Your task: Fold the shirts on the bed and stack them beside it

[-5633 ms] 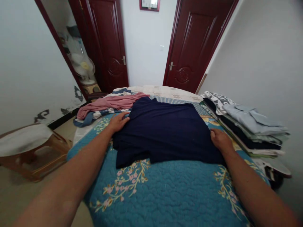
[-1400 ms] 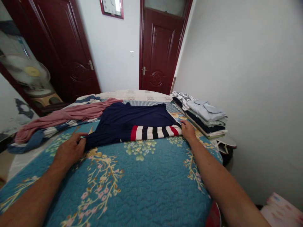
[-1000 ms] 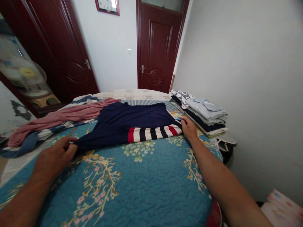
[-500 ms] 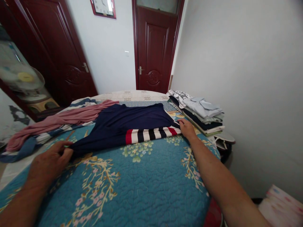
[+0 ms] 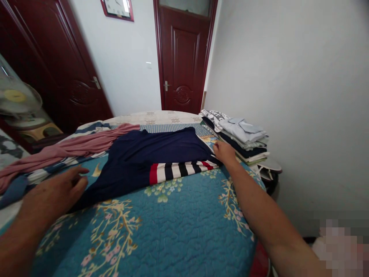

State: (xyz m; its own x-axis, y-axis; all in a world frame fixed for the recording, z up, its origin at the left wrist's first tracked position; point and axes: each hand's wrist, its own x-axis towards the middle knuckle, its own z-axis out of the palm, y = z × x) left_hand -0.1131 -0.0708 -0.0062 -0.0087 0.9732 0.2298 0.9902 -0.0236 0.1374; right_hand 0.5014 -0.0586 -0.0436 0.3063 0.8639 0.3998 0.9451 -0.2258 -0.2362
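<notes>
A navy top [image 5: 161, 148] with a red, white and black striped panel lies spread across the bed. Its near left part runs toward me as a narrow dark strip. Above that strip is my left hand [image 5: 53, 198], open, thumb and fingers apart, with no cloth between them. My right hand [image 5: 225, 152] is closed at the top's right edge, by the end of the stripes; its fingertips are partly hidden, and the cloth edge meets them.
A stack of folded clothes [image 5: 245, 132] stands at the bed's right side. To the left lies a pink garment [image 5: 77, 148] over striped cloth. The blue floral quilt [image 5: 178, 234] covers the bed, with a wall [image 5: 302, 96] to the right.
My left hand has let go of the top's left end and its fingers have parted. My right hand has risen slightly at the right edge. The view has turned a little.
</notes>
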